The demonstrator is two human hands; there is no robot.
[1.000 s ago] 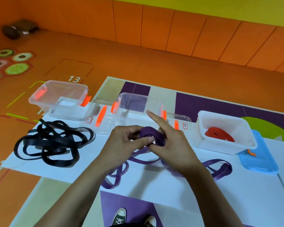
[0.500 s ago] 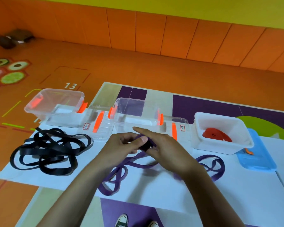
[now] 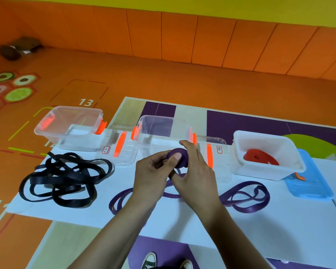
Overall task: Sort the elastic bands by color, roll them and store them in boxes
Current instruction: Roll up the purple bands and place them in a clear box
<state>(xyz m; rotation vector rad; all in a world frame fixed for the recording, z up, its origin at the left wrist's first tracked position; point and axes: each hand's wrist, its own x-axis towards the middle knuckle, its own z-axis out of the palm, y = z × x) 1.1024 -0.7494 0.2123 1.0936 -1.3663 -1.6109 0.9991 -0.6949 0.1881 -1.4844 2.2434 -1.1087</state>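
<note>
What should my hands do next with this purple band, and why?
Probably wind another turn onto the purple roll, which the left hand and right hand both grip: loose purple band lies unrolled, so it isn't ready for the empty clear box.

My forearms (image 3: 113,235) are bare; on my feet, dark green canvas sneakers (image 3: 149,260) with white toecaps
</note>
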